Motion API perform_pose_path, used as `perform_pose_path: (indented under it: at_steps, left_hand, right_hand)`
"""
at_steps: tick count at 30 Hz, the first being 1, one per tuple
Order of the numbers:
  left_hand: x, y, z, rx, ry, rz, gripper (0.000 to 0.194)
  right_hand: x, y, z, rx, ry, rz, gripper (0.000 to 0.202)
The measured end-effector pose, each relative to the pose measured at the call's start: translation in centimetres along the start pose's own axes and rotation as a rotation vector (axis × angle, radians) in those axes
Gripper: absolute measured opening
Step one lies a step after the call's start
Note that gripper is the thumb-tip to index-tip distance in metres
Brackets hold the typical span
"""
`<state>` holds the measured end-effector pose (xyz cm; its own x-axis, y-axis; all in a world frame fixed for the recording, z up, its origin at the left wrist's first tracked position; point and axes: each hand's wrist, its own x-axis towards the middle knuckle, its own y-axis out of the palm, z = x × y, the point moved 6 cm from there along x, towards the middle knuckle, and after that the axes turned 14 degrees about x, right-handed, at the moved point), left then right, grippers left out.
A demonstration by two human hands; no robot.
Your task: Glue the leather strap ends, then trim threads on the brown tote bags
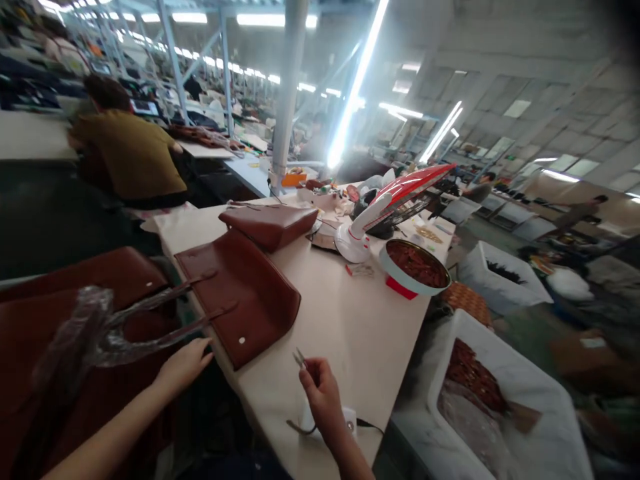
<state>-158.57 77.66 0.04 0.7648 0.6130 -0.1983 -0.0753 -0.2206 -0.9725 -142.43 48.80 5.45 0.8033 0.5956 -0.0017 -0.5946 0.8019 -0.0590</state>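
Observation:
My right hand (320, 387) is closed around small metal snips (300, 359), their tips pointing up and left above the pale table (360, 327). My left hand (187, 363) is beside the table's left edge, just below the plastic-wrapped handles of a brown leather bag (245, 293). What its fingers grip, if anything, cannot be made out. That bag lies on the table, with a round light-coloured stud near its lower corner. Behind it rests a second brown bag (273, 223). More brown bags (125, 273) are piled at the left, with clear plastic around their straps.
A red and white fan (355, 240) and a round tin (415, 267) of brown pieces stand on the table. White bins (525, 380) are at the right. A seated person (130, 147) is at the upper left. A metal post (287, 93) rises behind the table.

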Motion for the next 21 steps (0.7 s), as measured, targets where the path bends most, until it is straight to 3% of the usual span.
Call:
perform_pose_path:
  at_steps: [5, 8, 12, 18, 21]
  left_hand:
    - [5.6, 3.0, -2.3, 0.008, 0.024, 0.068, 0.026]
    - [6.6, 3.7, -2.8, -0.034, 0.082, 0.113, 0.013]
    - [7.0, 4.1, -2.5, -0.137, 0.096, 0.173, 0.014]
    - [6.9, 4.5, -2.9, -0.283, 0.067, 0.185, 0.014]
    - [6.8, 2.9, -1.5, -0.316, 0.061, 0.087, 0.017]
  right_hand:
    - [3.5, 5.8, -3.6, -0.347, 0.034, 0.197, 0.014]
    - [6.2, 9.5, -6.1, -0.598, 0.032, 0.323, 0.017]
    - [9.0, 13.3, -8.7, -0.675, 0.042, 0.422, 0.018]
    - [10.6, 16.2, -10.0, -0.718, 0.055, 0.543, 0.016]
    - [10.2, 16.2, -8.9, -0.740, 0.015, 0.516, 0.008]
